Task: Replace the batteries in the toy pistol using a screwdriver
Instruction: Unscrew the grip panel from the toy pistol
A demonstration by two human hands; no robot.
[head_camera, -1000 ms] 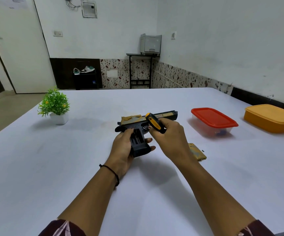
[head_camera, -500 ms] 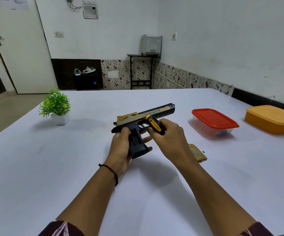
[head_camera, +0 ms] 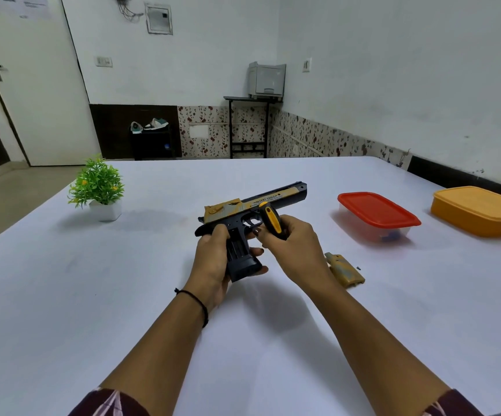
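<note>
In the head view, the left hand (head_camera: 213,261) is curled round the grip of the pistol (head_camera: 273,200), holding it above the tabletop (head_camera: 93,295), barrel pointing away and right. The right hand (head_camera: 295,246) clasps the screwdriver (head_camera: 271,219) just beside the trigger guard. A tan cover (head_camera: 345,270) lies on the tabletop near that wrist

light: bright, even, overhead | shadows: soft, on table (head_camera: 63,295) beneath arms | edges: wide-angle bowing | focus: sharp
</note>
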